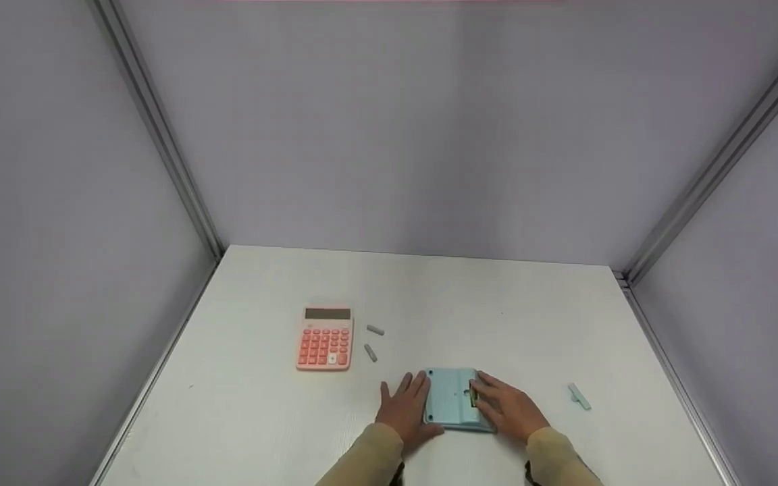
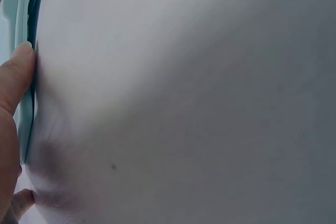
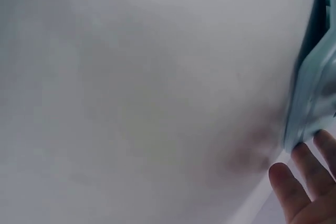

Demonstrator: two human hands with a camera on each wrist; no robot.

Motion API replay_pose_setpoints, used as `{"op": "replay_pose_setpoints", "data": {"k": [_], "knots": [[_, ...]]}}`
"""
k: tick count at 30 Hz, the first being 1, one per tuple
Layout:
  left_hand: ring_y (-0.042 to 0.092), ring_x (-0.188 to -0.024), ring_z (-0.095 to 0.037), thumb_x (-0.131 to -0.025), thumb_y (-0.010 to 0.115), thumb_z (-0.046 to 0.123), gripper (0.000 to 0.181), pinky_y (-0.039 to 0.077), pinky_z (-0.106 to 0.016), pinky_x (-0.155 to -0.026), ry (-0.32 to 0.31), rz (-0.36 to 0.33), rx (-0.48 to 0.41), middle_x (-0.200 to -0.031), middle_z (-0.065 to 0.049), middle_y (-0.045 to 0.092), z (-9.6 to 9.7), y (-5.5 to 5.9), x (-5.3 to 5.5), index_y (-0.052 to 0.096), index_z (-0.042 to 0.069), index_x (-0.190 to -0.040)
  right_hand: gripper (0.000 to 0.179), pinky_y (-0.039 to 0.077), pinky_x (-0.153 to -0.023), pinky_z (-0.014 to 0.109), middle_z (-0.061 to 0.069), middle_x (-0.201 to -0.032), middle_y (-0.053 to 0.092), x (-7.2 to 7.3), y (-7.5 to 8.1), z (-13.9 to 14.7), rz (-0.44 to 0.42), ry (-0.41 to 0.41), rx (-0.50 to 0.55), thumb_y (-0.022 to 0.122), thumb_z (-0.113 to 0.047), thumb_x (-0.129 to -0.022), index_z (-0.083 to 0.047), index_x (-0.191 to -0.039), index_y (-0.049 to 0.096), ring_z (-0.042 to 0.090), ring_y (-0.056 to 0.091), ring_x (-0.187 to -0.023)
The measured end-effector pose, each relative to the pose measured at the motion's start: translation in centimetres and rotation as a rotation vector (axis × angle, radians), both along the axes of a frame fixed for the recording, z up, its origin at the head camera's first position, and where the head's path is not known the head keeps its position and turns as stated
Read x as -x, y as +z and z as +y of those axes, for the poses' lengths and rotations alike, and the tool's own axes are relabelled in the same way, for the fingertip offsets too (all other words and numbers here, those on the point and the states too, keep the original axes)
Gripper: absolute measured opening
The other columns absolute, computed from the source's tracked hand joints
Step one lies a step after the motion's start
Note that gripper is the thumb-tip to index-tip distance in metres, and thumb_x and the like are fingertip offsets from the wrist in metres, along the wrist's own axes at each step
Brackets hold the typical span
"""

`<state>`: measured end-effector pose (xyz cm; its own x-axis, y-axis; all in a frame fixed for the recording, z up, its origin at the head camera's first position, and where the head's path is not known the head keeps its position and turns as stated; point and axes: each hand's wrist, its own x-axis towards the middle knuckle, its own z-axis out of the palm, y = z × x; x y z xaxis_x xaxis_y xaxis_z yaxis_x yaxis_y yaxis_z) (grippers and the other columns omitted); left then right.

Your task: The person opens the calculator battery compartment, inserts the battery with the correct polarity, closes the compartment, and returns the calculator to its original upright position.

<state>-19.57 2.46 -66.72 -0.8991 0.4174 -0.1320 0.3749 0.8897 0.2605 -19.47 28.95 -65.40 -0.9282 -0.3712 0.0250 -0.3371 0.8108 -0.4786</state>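
Note:
A light blue calculator [image 1: 448,398] lies face down on the white table, its back up. In its right part the battery compartment [image 1: 473,393] stands uncovered, with something yellow-green inside. My left hand [image 1: 402,410] rests along the left edge, fingers straight and spread. Its thumb [image 2: 20,69] presses the near side in the left wrist view. My right hand [image 1: 512,410] lies at the right edge, fingertips over and around the compartment and partly hiding it. In the right wrist view its outer fingers [image 3: 310,169] reach out at the calculator's corner.
Left of the hands lies a pink calculator [image 1: 325,339], keys up. Beside it are two small grey cylinders, one farther back [image 1: 375,330] and one nearer [image 1: 371,352], like batteries. A light blue battery cover [image 1: 579,396] lies to the right. Grey panels wall the table [image 1: 261,418].

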Motion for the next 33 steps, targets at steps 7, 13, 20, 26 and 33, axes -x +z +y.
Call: {"op": "replay_pose_setpoints", "data": {"k": [7,13,20,26,33], "knots": [[0.023,-0.144,-0.025,-0.076,0.053,0.077,0.101,0.021,-0.067,-0.108,-0.003,0.007,0.006,-0.159,0.001,0.021,0.0,0.2,-0.1,0.024,0.018,-0.154,0.056,0.039,-0.105,0.052,0.001,-0.149,0.042,-0.1,0.4,-0.1,-0.024,0.0,0.005,0.057,-0.051,-0.092,-0.023,-0.141,0.051,0.03,0.042,-0.133],[0.023,-0.144,-0.025,-0.077,0.052,0.077,0.101,0.02,-0.068,-0.107,-0.017,0.005,0.009,-0.159,0.0,0.021,-0.2,0.3,-0.1,0.023,0.019,-0.154,0.064,0.037,-0.105,0.054,0.003,-0.15,0.04,-0.2,0.7,-0.1,-0.063,0.01,0.001,0.055,-0.057,-0.09,-0.023,-0.143,0.047,0.032,0.039,-0.135],[0.021,-0.144,-0.028,-0.075,0.056,0.076,0.103,0.019,-0.068,-0.107,-0.019,0.013,-0.013,-0.159,-0.003,0.02,-0.5,0.6,-0.3,0.022,0.02,-0.154,0.069,0.034,-0.108,0.052,0.0,-0.149,0.041,-0.5,1.3,0.7,-0.036,-0.046,0.0,0.06,-0.057,-0.087,-0.025,-0.146,0.043,0.029,0.038,-0.136],[0.017,-0.145,-0.028,-0.074,0.059,0.075,0.104,0.015,-0.067,-0.109,-0.024,0.002,-0.035,-0.16,-0.003,0.017,-0.5,1.1,-0.5,0.021,0.022,-0.155,0.059,0.035,-0.108,0.051,0.003,-0.144,0.048,-0.5,1.7,2.9,0.056,-0.186,-0.055,0.064,-0.047,-0.089,-0.02,-0.141,0.05,0.028,0.042,-0.133],[0.018,-0.145,-0.026,-0.073,0.058,0.077,0.103,0.017,-0.066,-0.109,-0.032,0.042,-0.014,-0.16,-0.002,0.018,-0.4,1.0,-0.5,0.023,0.024,-0.154,0.048,0.04,-0.101,0.055,0.018,-0.132,0.056,-0.2,2.1,7.3,0.178,-0.359,-0.074,0.065,-0.03,-0.092,-0.007,-0.133,0.056,0.039,0.05,-0.122]]}}
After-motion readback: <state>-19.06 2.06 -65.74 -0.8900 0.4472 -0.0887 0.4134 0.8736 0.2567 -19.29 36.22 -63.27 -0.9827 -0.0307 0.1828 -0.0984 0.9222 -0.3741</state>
